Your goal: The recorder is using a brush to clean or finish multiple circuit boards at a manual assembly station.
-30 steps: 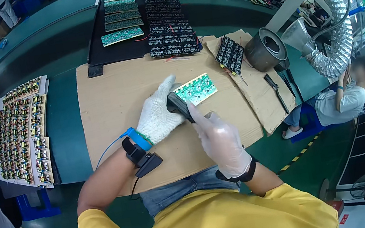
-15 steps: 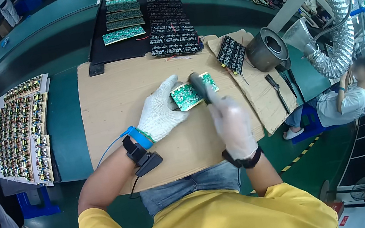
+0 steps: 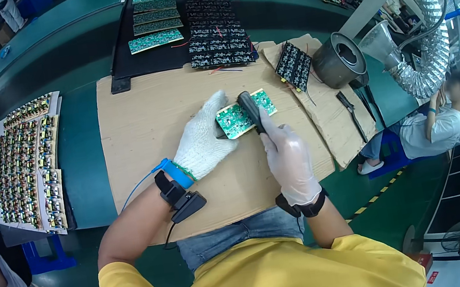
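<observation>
My left hand (image 3: 202, 135), in a white knit glove with a blue wrist strap, grips the left end of a green circuit board (image 3: 232, 120) between thumb and fingers. The board is held slightly tilted above the cardboard sheet (image 3: 141, 122). My right hand (image 3: 292, 161), in a thin translucent glove, is closed round a black brush (image 3: 251, 111). Its broad dark end lies across the middle of the board; any bristles are hidden underneath.
A black tray (image 3: 127, 57) at the back holds green boards (image 3: 155, 41) and dark boards (image 3: 220, 51). Component-filled boards (image 3: 25, 171) lie at left. At right are a dark panel (image 3: 293, 67), a metal pot (image 3: 338, 64), a pliers-like tool (image 3: 351, 114) and a foil duct (image 3: 430, 64). A person (image 3: 434, 124) sits beyond.
The brush and my right hand, blurred before, are now sharper, with the hand shifted slightly right and down. My left hand still holds the board in nearly the same place.
</observation>
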Motion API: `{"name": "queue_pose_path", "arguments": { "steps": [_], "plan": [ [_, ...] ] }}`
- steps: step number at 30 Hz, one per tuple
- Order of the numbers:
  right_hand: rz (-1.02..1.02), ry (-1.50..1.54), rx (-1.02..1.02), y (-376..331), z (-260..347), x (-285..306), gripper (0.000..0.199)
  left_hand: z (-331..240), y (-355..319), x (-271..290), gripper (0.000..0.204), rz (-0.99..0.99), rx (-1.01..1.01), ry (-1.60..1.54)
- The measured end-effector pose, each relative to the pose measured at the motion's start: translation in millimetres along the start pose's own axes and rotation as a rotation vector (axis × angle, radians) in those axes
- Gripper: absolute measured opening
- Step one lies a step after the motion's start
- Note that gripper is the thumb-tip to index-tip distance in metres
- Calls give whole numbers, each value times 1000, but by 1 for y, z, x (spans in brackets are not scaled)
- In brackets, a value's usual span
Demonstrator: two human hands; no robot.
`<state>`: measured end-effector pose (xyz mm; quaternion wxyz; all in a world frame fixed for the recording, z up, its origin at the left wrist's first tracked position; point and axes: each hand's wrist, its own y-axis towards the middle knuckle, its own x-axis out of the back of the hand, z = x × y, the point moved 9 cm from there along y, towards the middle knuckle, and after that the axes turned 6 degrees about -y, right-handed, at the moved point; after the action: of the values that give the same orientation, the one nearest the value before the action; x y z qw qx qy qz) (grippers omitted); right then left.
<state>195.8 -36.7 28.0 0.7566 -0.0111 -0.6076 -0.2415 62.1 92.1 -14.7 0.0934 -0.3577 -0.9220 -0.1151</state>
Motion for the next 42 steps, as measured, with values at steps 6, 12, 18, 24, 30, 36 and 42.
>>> {"name": "queue_pose_path", "arguments": {
  "steps": [6,12,18,24,30,36,42],
  "plan": [
    [95,162,85,-19,30,1,57,-9,-3,0,100,24,52,60],
    [-14,47,9,4,4,9,57,-14,-1,3,100,22,43,148],
    [79,88,76,-20,41,-6,54,-12,-2,4,96,23,101,65],
    [-31,45,-74,9,-29,8,52,-8,-2,0,92,11,54,-150],
    [30,8,-36,-9,0,6,52,-14,-1,8,89,-14,-14,127],
    [-110,-26,-33,16,-55,15,49,-22,0,0,88,66,79,-21],
    [-64,442,-274,38,-72,30,39,-18,1,15,76,-24,-6,-448]
  ]
}}
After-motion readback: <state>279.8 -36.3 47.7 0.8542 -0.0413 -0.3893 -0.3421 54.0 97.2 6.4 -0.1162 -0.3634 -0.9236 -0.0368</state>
